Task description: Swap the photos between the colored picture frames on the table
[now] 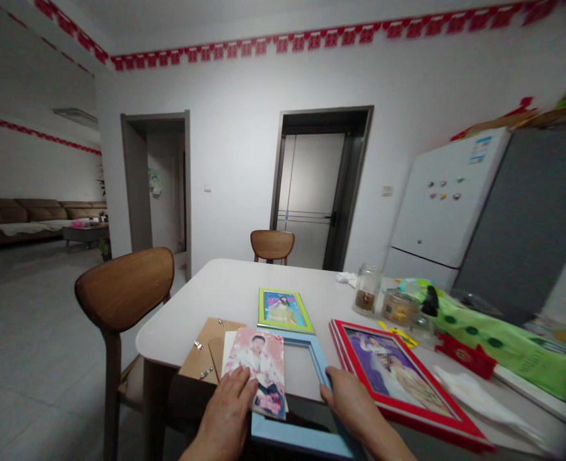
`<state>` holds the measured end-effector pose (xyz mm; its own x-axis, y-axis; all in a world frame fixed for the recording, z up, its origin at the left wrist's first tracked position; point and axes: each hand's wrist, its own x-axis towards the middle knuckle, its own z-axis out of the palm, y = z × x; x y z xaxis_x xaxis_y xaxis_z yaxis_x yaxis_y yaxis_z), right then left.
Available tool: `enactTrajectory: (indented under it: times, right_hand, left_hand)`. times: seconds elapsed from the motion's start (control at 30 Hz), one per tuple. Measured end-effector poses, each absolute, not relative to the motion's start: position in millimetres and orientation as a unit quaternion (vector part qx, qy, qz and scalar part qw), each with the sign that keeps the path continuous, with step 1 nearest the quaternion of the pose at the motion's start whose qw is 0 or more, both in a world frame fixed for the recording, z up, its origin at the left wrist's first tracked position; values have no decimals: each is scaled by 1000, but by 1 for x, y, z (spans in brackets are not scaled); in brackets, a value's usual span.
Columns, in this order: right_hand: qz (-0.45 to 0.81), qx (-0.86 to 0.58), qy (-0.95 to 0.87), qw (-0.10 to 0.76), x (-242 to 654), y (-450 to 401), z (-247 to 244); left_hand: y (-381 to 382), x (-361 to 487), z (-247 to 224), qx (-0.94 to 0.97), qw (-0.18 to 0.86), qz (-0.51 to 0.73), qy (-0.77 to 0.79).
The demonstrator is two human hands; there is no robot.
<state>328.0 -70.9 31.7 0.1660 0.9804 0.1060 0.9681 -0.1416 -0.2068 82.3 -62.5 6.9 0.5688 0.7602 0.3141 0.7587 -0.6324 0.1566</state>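
Note:
My left hand (228, 406) lies palm down on the left edge of a photo print (258, 365), its fingers stretched over the surface. The print overlaps the left side of a light blue picture frame (319, 355), whose middle shows the tabletop through it. My right hand (350, 397) is closed around the frame's right side. Under and left of the print are a pale sheet and a brown backing board (199, 355) with metal clips. Beyond the blue frame lies a lime green framed picture (283, 310). Right of my right hand, red framed pictures (398, 371) are stacked.
Along the table's right side stand a glass jar (367, 291), a container of food (398, 307) and a green plastic package (508, 342). A white tissue (485, 397) lies by the red frames. Wooden chairs (127, 288) stand at the left and far sides of the table (216, 288).

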Motion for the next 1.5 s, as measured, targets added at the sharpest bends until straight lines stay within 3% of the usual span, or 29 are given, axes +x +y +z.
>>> enactTrajectory:
  times: [0.13,0.27,0.37,0.5,0.6,0.7,0.77,0.9,1.03,1.17,1.5]
  right_hand:
    - [11,-752,-649,115,326,-75,31]
    - [-8,-737,-652,179,320,-79,43]
    - [59,-684,-675,271,308,-79,50]
    - [351,-598,-639,332,281,-77,44]
    - [521,-526,-485,466,265,-73,39]
    - [509,-469,-367,622,266,-66,45]
    - [452,-488,-364,653,278,-62,52]
    - [384,-587,-425,572,315,-55,53]
    - [387,-638,-446,495,339,-50,39]
    - [309,-680,-502,436,337,-45,34]
    - [181,-711,-575,362,319,-26,32]
  left_hand:
    - [-54,88,0,892,-23,215,396]
    - [-48,79,12,858,9,354,372]
    - [-48,76,36,766,132,487,398]
    - [-56,96,63,571,387,606,397]
    - [-66,122,62,473,537,618,326]
    - [-72,139,45,474,597,578,292]
    - [-73,140,33,510,595,546,295]
    - [-71,127,19,616,493,504,351]
    - [-74,115,8,737,349,366,448]
    - [-74,114,-8,829,263,288,402]
    - [-73,109,-6,862,215,254,384]
